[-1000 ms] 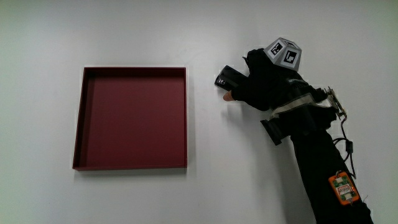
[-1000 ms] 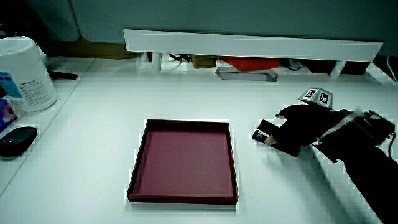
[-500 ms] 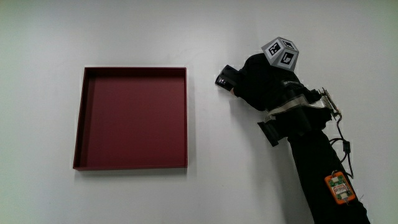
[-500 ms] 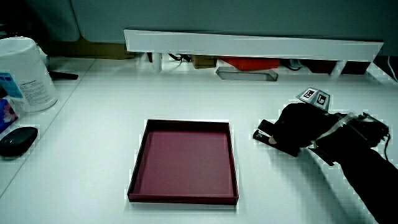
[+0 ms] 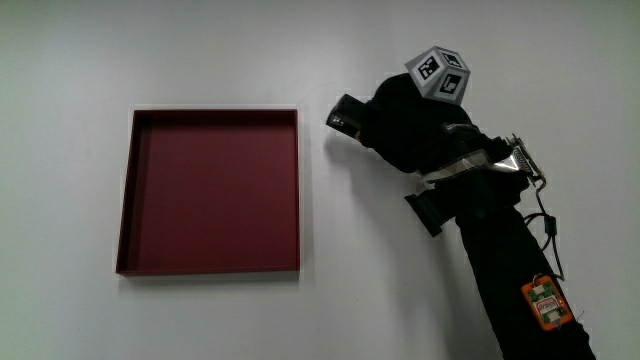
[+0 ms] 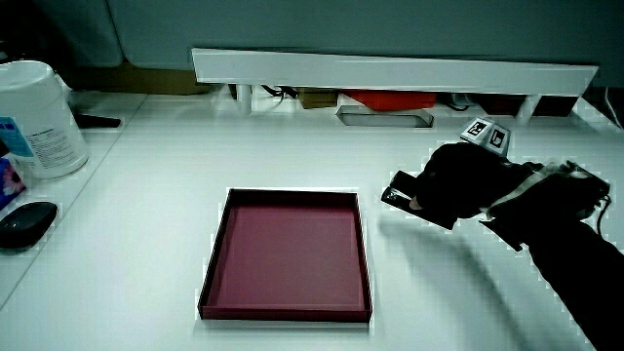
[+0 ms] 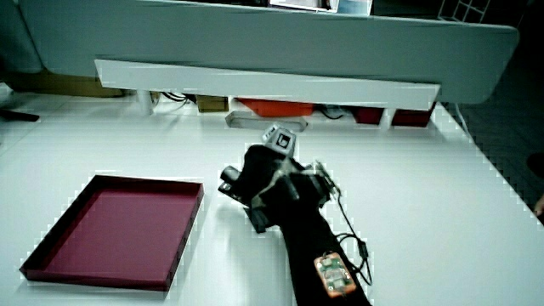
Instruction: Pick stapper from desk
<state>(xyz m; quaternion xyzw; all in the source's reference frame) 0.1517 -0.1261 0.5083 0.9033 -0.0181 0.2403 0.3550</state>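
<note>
The hand [image 5: 405, 130] has its grip closed around the stapler [image 5: 345, 113], apparently lifted just off the surface [image 5: 200, 60] beside the tray [image 5: 125, 200]; pick nearly done.

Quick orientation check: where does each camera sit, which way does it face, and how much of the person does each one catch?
Main view: above the table, looking down on the red tray, the hand on the stapler, and its forearm.
Side view: looks forward and down across the tray toward the partition; hand, forearm.
Side view: same direction; hand, forearm.
All share tray, hand, stapler.
</note>
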